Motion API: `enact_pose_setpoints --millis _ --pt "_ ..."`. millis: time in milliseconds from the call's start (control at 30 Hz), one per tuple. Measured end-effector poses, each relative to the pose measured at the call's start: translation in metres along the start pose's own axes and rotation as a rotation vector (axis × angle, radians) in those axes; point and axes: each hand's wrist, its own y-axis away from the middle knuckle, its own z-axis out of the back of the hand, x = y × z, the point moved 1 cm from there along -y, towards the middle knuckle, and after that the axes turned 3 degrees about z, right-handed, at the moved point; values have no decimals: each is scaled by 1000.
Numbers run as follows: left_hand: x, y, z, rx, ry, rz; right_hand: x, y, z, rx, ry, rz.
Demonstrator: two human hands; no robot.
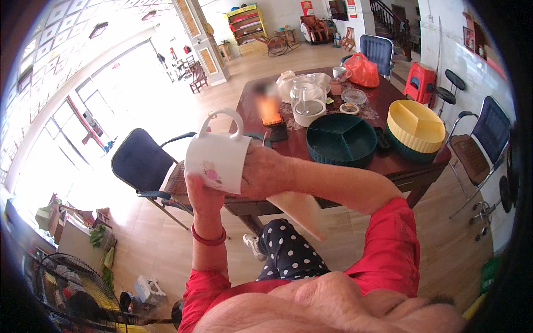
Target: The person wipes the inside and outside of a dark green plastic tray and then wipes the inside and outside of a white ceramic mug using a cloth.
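My left hand (205, 195) grips a large white mug (214, 158) from below. A pink flower decorates the mug's side, and its looped handle points up. The mug is tipped on its side, held above the near left edge of the table. At the mug's right end is my right hand (269, 169), its fingers hidden inside or behind the mug. Below the right wrist hangs a pale, flat, motion-blurred piece (300, 213), perhaps cloth; what holds it is hidden.
On the dark red table (400, 119) stand a dark green divided tray (341, 139), a yellow divided tray (416, 125), a glass jar (306, 91), a lit phone (271, 114) and a red plastic bag (363, 69). A blue-backed chair (145, 161) stands left, a fan (69, 288) lower left.
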Motion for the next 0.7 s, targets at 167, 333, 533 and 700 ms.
enact_pose_setpoints --millis 167,333,533,700 --pt "13 10 8 -144 238 -53 42 -17 -2 -135 -248 -464" --pt "10 6 -10 -160 104 18 12 4 8 143 40 5" --pt "4 15 -3 38 -70 -92 25 -12 22 -108 109 114" --pt "1 10 -36 -79 -238 -211 37 -20 21 -111 -41 31"
